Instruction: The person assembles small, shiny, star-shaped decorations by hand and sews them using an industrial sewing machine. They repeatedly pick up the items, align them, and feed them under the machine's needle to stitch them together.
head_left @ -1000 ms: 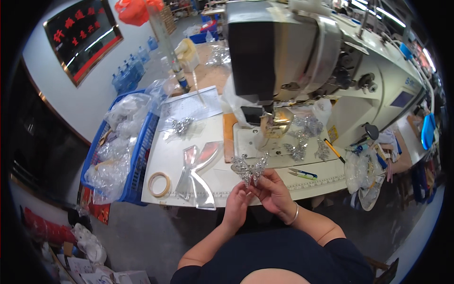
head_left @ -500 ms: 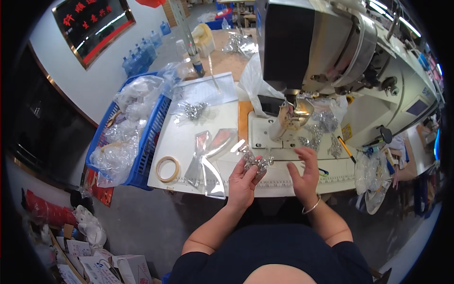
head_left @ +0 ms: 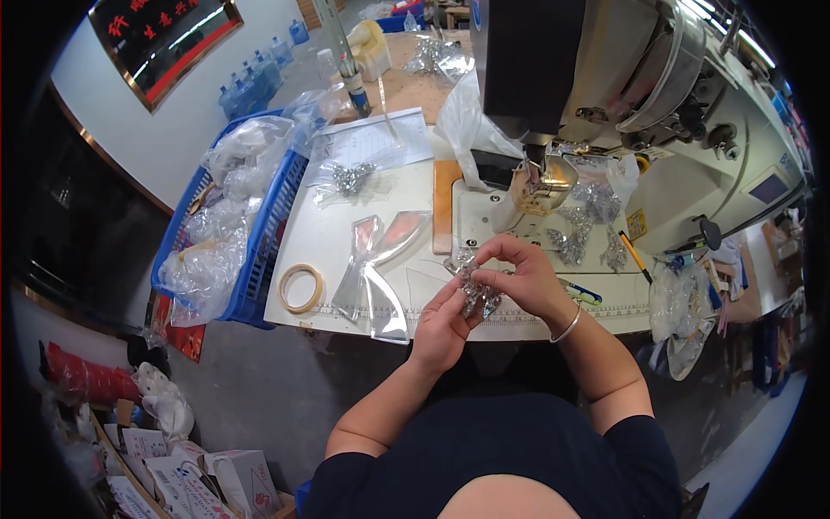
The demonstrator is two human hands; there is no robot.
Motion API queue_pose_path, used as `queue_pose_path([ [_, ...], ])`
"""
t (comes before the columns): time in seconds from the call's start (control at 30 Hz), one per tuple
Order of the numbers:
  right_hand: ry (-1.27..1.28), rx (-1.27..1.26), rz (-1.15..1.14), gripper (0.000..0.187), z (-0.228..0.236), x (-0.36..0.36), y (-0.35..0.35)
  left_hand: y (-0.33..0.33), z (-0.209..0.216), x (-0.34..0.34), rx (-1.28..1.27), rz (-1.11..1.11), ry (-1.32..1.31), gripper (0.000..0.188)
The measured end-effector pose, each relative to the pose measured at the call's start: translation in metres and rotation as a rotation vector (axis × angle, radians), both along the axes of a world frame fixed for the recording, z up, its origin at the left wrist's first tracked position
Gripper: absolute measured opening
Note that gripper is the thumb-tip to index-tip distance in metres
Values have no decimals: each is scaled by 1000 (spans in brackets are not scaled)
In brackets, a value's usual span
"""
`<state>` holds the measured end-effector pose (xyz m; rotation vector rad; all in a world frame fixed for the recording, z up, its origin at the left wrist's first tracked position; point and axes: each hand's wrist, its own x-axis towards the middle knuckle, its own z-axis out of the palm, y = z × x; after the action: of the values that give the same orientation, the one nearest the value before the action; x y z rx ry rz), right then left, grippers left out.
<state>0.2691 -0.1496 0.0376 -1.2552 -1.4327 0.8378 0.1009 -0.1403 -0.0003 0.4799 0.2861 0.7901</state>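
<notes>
My left hand is closed around a shiny silver beaded ornament above the front edge of the white sewing table. Thumb and forefinger of my right hand pinch the upper part of the same ornament. Its exact shape is partly hidden by my fingers. Right behind my hands stands a large sewing machine, its needle area beyond my fingertips. More silver ornaments lie right of the needle area. To the left of my hands are curved clear plastic pieces and a roll of tan tape.
A blue basket full of clear plastic bags stands along the table's left side. Papers and a bag of silver pieces lie further back. A yellow pen and plastic bags are at the right. Cartons sit lower left.
My right hand has moved left from beside the ornament and now pinches it. My left hand keeps its hold. The view has shifted slightly.
</notes>
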Motion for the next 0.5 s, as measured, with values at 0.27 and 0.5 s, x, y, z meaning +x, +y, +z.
queue_pose_path([
  [0.27,-165,96,-16,44,17,-2,-7,-4,-17,10,176,133,27,40],
  [0.5,-297,-187,286,44,37,49,-16,-1,-21,3,154,189,72,38],
])
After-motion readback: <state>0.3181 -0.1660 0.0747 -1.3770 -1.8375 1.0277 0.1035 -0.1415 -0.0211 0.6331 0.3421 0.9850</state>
